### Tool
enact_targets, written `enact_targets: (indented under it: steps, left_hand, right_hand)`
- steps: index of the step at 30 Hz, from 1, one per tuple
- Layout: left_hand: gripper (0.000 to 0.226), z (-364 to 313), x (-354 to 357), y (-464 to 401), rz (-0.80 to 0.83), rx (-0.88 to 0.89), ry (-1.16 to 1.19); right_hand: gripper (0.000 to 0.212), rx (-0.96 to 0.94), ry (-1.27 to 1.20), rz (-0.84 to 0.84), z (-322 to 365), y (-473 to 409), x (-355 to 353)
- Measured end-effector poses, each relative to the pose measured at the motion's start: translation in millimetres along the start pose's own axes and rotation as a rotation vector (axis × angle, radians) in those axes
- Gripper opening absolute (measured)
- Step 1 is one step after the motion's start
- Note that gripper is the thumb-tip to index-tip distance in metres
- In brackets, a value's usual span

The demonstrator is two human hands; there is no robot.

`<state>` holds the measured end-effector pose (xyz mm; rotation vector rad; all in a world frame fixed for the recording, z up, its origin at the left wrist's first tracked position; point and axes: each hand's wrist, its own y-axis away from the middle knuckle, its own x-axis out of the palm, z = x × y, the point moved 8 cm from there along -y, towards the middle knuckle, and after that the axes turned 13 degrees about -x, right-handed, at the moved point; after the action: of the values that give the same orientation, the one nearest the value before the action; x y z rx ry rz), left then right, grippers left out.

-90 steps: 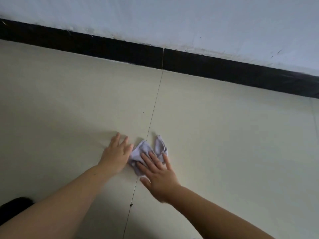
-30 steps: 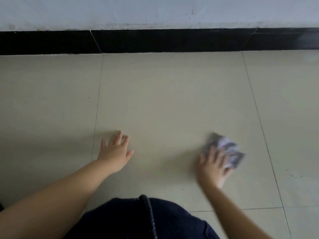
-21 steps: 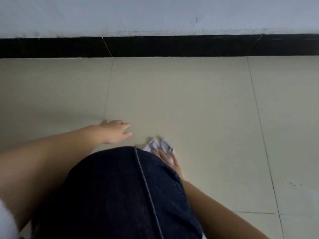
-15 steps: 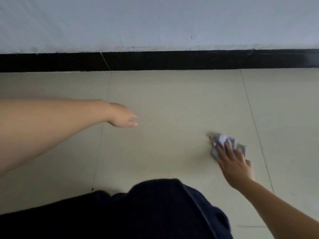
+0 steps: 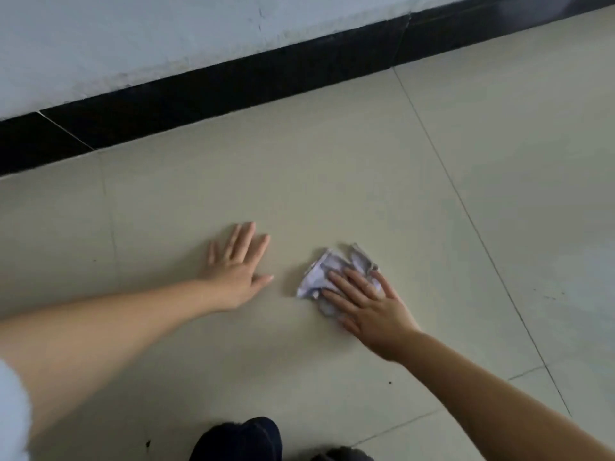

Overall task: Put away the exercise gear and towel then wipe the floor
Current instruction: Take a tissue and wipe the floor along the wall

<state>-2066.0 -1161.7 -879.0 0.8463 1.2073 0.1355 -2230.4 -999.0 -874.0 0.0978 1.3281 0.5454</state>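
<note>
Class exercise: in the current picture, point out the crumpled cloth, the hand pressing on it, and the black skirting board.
crumpled cloth (image 5: 316, 276): head view, on its pale left part that shows.
right hand (image 5: 372, 306): head view, on the back of the hand.
black skirting board (image 5: 233, 81): head view, on its middle stretch.

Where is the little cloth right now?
The cloth lies on the floor right of centre, flat under the right hand, a short gap from the left hand.

We see our right grip (image 5: 369, 307) pressing flat on a crumpled white cloth (image 5: 319, 276) on the tiled floor (image 5: 332, 178); just beside it, our left grip (image 5: 238, 271) rests flat.
</note>
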Motion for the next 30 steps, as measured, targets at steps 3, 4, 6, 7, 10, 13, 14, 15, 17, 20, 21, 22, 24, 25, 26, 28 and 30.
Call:
enact_targets:
  steps: [3,4,6,7,10,13,14,15,17,20,21,22,24,25,26,28,30]
  left_hand:
    - [0.089,0.2,11.7,-1.6,-0.17,0.029,0.078]
    - [0.088,0.2,13.0,-1.4,-0.242,0.052,0.104]
    - [0.078,0.6,12.6,-0.5,-0.351,0.081,0.119]
    - [0.074,0.1,11.8,0.6,-0.393,0.091,0.118]
    - [0.07,-0.4,8.9,3.8,-0.503,0.11,0.142]
    - [0.07,0.4,8.7,3.6,-0.525,0.116,0.161]
    - [0.07,0.7,9.2,4.1,-0.522,0.114,0.17]
    - [0.069,0.5,9.7,4.5,-0.517,0.113,0.175]
    - [0.069,0.3,8.1,4.3,-0.527,0.11,0.178]
    - [0.068,1.4,7.2,3.0,-0.536,0.109,0.177]
    - [0.069,0.7,6.6,3.1,-0.539,0.112,0.172]
    - [0.069,0.3,7.4,3.3,-0.539,0.114,0.17]
    - [0.069,0.3,8.1,3.3,-0.527,0.112,0.173]
    - [0.07,0.9,7.8,3.2,-0.528,0.109,0.175]
    - [0.07,1.4,7.4,3.3,-0.53,0.109,0.176]
    - [0.069,2.3,7.5,4.4,-0.535,0.114,0.178]
    - [0.069,1.6,7.2,4.7,-0.536,0.117,0.186]
  right_hand:
    - [0.053,0.461,-0.069,-0.141,-116.6,25.6,-26.3]
    - [0.054,0.631,-0.134,-0.122,-153.5,38.5,-31.3]
    - [0.057,0.855,-0.281,-0.085,-201.3,53.3,-43.5]
    - [0.058,0.923,-0.333,-0.088,-210.9,52.6,-50.8]
    - [0.06,0.933,-0.318,-0.11,-183.2,14.2,-57.3]
    - [0.065,0.405,-0.064,-0.096,-68.9,-52.8,-47.6]
    - [0.066,0.21,0.001,-0.11,-27.6,-65.6,-43.6]
    - [0.064,0.043,0.025,-0.095,1.9,-73.3,-38.3]
    - [0.055,-0.185,0.055,-0.021,11.2,-81.4,-31.9]
    - [0.05,0.015,0.112,-0.141,-84.1,-75.0,-48.7]
    - [0.051,0.242,0.053,-0.203,-132.7,-61.3,-59.2]
    - [0.053,0.523,-0.044,-0.227,-178.3,-40.3,-66.4]
    - [0.055,0.976,-0.282,-0.231,-233.4,-1.8,-72.2]
    - [0.056,1.085,-0.347,-0.229,-239.2,3.1,-75.5]
    - [0.058,1.14,-0.392,-0.236,-234.0,-2.0,-79.2]
    - [0.058,1.076,-0.347,-0.209,-198.3,-37.8,-79.4]
    - [0.059,0.694,-0.18,-0.166,-125.3,-97.3,-74.8]
